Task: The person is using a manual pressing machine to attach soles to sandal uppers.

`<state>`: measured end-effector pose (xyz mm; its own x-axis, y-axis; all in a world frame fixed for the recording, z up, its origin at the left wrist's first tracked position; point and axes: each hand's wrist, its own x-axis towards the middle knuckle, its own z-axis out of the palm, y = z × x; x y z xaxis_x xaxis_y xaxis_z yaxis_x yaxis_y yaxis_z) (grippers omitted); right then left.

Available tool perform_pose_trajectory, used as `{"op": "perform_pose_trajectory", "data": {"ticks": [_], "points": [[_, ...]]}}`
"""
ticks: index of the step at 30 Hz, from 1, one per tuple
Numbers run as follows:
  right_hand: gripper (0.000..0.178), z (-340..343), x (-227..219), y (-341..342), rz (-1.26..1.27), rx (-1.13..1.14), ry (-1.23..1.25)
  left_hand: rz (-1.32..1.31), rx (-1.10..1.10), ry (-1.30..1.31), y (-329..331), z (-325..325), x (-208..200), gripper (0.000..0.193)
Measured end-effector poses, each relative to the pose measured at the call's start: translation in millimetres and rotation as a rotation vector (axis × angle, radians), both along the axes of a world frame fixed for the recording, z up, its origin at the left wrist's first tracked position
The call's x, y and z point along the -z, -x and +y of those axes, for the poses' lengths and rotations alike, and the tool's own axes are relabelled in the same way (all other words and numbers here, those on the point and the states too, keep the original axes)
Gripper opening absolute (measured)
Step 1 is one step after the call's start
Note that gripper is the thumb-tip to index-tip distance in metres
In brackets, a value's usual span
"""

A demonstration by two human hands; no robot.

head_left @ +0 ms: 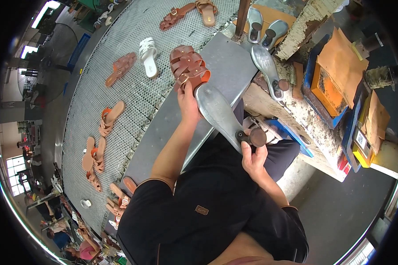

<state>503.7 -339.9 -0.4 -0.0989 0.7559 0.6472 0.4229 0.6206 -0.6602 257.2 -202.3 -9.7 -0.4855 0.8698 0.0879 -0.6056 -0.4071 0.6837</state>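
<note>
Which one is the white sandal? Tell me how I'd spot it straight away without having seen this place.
Start from the long grey mesh belt that curves up the left side of the picture, dotted with sandals. Follow it towards the top, just left of the brown strappy sandal held in the left hand. The white sandal lies there alone; it is the only white one, all the others on the belt being brown or tan.

Small white label [361,139] on yellow-blue box [356,145], right.

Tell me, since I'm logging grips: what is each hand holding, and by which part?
The left hand grips the brown strappy sandal by its heel end. The right hand holds the metal shoe last at its heel end.
</note>
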Motion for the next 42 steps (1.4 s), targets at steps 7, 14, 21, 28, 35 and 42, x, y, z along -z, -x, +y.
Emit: {"op": "perform_pose_trajectory", "data": {"ticks": [7, 14, 21, 28, 35, 42], "points": [[0.034, 16.9, 8.1, 10.5, 0.012, 0.029, -0.073, -0.234, 0.276, -0.079, -10.8, 7.3, 5.0, 0.064], [0.04, 69.0, 11.4, 47.2, 0.08, 0.206, -0.128, -0.029, 0.399, -0.177, -97.1, -14.5, 8.0, 0.096], [0.082, 64.0, -1.5, 20.2, 0.115, 0.126, 0.031, -0.262, 0.7, -0.326, -111.6, -32.5, -5.2, 0.092], [0.076, 73.8, -25.8, -3.2, 0.119, 0.409, -0.171, -0.075, 0.898, -0.237, -147.1, -14.0, -19.5, 0.072], [0.063, 115.2, -105.5, -90.3, 0.144, 0.639, -0.163, -0.082, 1.097, -0.193, -200.6, 5.2, -54.3, 0.081], [0.067, 213.7, -153.5, -215.5, -0.165, 1.189, -0.365, 0.02, 1.09, 0.063, -170.8, 14.0, 4.1, 0.083]]}}
